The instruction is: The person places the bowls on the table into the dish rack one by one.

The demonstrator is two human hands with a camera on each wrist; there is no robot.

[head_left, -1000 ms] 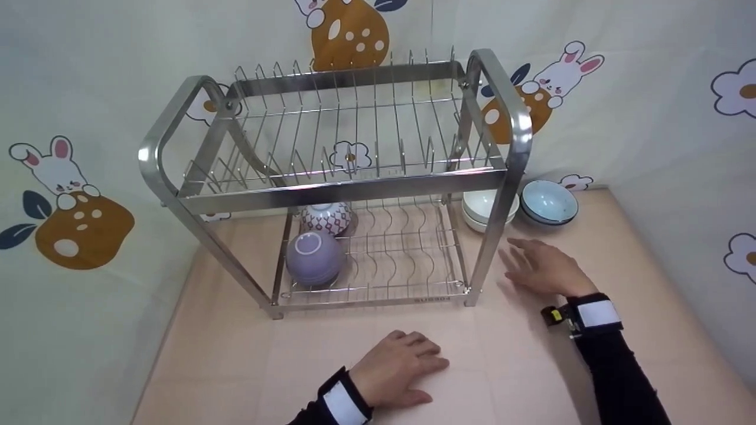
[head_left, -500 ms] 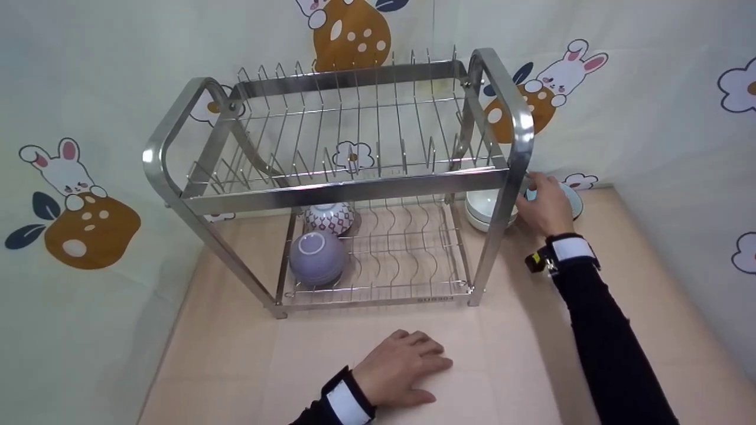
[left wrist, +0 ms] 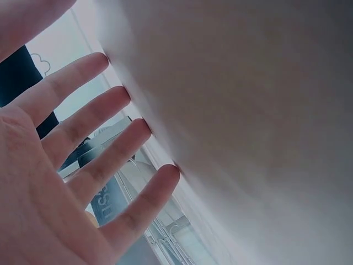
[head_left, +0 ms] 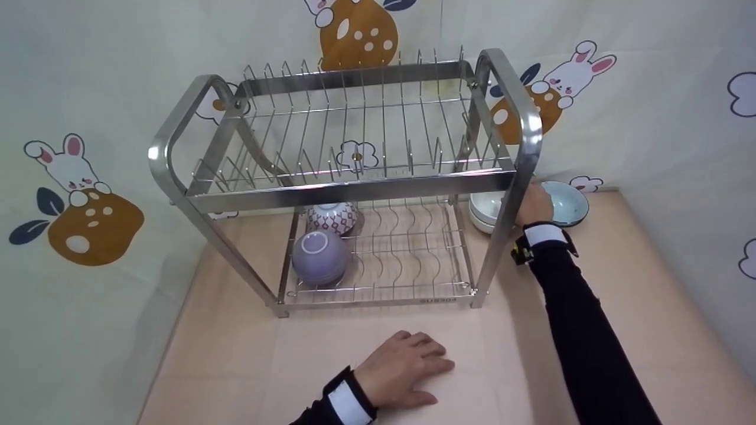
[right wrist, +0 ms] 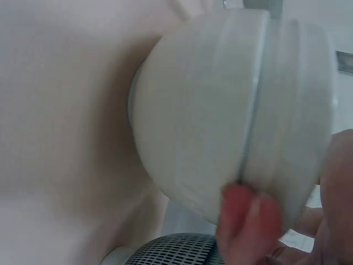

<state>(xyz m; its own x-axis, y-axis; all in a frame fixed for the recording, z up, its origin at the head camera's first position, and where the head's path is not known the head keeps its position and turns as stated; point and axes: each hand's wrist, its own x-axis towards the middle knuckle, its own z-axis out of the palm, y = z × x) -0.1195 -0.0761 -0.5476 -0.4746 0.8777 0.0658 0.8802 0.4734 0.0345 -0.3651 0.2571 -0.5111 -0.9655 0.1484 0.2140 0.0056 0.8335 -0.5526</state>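
My right hand (head_left: 536,206) is at a stack of two white bowls (head_left: 483,208), just outside the rack's right post. In the right wrist view, its thumb presses the outside of the upper white bowl (right wrist: 292,105) near the seam with the lower white bowl (right wrist: 193,105). The other fingers reach over the rim, partly hidden, so the hand pinches the upper bowl. Light blue bowls (head_left: 570,203) stand just right of that hand. Palm down, my left hand (head_left: 401,370) rests on the table with fingers spread, holding nothing.
A two-tier metal dish rack (head_left: 354,192) stands mid-table, its front post beside the right hand. On its lower tier, at the left, sit a purple bowl (head_left: 321,260) and a red-patterned bowl (head_left: 332,218), both upside down. Printed cloth (head_left: 661,130) hangs behind.
My right hand has moved from the table up to the bowls, then leftward onto the white stack, and now pinches the upper white bowl. The left hand stays in place.
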